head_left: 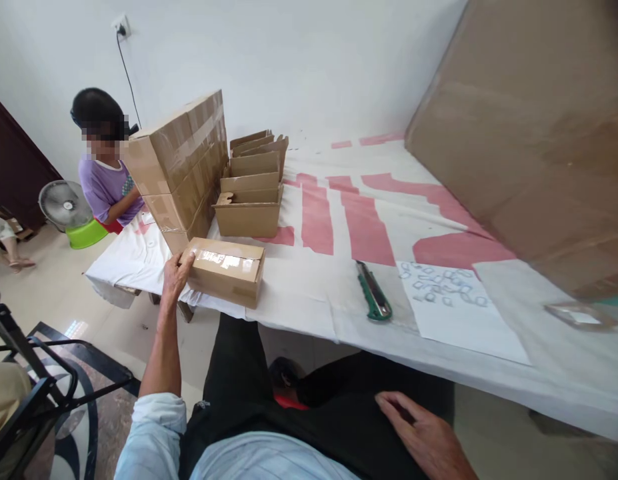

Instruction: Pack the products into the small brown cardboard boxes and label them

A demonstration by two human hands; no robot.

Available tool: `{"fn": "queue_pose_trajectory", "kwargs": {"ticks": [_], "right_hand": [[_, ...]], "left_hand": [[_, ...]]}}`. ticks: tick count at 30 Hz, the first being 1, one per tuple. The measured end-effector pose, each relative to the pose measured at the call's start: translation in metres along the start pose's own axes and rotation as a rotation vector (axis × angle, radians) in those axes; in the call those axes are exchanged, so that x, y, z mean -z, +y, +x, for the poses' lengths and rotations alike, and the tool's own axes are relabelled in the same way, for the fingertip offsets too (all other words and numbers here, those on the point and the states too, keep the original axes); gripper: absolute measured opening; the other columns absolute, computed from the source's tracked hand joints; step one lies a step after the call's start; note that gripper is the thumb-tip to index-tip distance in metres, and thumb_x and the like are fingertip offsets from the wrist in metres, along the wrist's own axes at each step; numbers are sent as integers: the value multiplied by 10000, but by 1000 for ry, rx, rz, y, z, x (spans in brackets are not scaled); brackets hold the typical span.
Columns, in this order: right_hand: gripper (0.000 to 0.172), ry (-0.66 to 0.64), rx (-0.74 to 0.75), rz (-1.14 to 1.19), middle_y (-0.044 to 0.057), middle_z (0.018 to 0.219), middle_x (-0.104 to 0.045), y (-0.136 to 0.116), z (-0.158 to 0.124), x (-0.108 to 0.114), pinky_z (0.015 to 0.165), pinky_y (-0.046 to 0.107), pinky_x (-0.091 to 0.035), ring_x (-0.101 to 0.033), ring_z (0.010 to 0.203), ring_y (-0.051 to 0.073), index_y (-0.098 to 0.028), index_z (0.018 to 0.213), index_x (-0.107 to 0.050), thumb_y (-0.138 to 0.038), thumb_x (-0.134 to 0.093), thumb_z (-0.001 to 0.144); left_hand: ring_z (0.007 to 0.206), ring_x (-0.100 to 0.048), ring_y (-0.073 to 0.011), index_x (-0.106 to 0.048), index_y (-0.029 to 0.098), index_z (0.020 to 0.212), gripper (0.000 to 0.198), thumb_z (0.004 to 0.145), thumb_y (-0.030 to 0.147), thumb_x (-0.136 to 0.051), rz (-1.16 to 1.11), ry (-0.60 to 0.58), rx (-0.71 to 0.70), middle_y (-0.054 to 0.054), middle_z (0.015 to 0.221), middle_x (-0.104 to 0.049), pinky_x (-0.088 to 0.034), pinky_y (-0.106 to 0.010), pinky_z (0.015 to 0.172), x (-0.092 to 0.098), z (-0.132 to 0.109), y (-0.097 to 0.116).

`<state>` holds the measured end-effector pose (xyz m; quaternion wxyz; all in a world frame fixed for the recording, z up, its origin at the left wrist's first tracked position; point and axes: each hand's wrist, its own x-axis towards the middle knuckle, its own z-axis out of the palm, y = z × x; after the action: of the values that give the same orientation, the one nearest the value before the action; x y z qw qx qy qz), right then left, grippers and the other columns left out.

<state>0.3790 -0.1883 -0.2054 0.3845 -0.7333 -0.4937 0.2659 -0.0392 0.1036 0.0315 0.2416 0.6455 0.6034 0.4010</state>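
Observation:
My left hand (177,273) grips the left end of a taped, closed cardboard box (226,283) lying near the table's front edge. Its fingers are partly hidden behind the box's end. Over my lap rests my right hand (421,430), loosely bent, thumb a little apart from the fingers, with nothing seen in it. A green utility knife (373,293) lies on the table to the right of the box. Beside it is a white paper sheet (459,317) with several small ring-like pieces at its far end.
Closed taped boxes (181,157) stand stacked at the table's left, next to a row of open cardboard boxes (249,217). A large carton (533,147) rises on the right. Across the table's far left corner is a person in purple (101,183), near a fan (66,203).

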Motion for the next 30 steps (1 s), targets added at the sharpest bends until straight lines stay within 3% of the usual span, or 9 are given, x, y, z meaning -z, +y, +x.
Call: {"fn": "queue_pose_trajectory", "kwargs": {"ticks": [6, 10, 14, 18, 22, 30], "right_hand": [[449, 4, -5, 18, 52, 761, -827, 2, 0, 1, 602, 272, -611, -781, 646, 252, -276, 734, -798, -696, -642, 758], [421, 20, -16, 21, 49, 763, -829, 2, 0, 1, 620, 271, -618, -787, 657, 254, -278, 716, -799, -665, -640, 749], [409, 39, -16, 29, 44, 748, -827, 3, -1, 0, 603, 275, -614, -771, 620, 249, -281, 708, -802, -664, -659, 732], [457, 45, 5, 41, 48, 756, -831, 5, 0, -1, 613, 277, -615, -774, 627, 254, -281, 718, -805, -718, -674, 736], [527, 37, 12, 39, 60, 769, -833, 5, -1, 0, 610, 281, -613, -785, 659, 265, -273, 724, -807, -777, -657, 754], [519, 10, 3, 26, 60, 749, -813, -11, -4, 4, 593, 268, -595, -744, 618, 231, -251, 755, -783, -746, -634, 808]], "left_hand": [[1164, -718, -334, -774, 156, 1265, 552, 930, 588, -697, -90, -54, -50, -152, 1273, -785, -553, -425, 1013, -27, -22, 0], [1332, -641, -375, -671, 183, 1433, 829, 743, 597, -873, -264, -204, -97, -171, 1482, -671, -521, -457, 1111, -26, -25, -10], [1440, -565, -416, -583, 205, 1522, 1076, 558, 465, -985, -462, -373, -73, -177, 1552, -616, -506, -472, 1154, -24, -19, -22], [1358, -628, -392, -561, 222, 1555, 1099, 544, 364, -969, -507, -451, -29, -153, 1475, -684, -505, -490, 1152, -29, -12, -30], [1327, -647, -373, -552, 229, 1564, 1109, 536, 338, -954, -527, -480, -31, -128, 1428, -710, -509, -494, 1143, -38, -10, -32], [1514, -491, -397, -454, 222, 1594, 1194, 532, 325, -989, -567, -416, -12, -165, 1646, -520, -457, -456, 1224, -48, -31, -29]]}}
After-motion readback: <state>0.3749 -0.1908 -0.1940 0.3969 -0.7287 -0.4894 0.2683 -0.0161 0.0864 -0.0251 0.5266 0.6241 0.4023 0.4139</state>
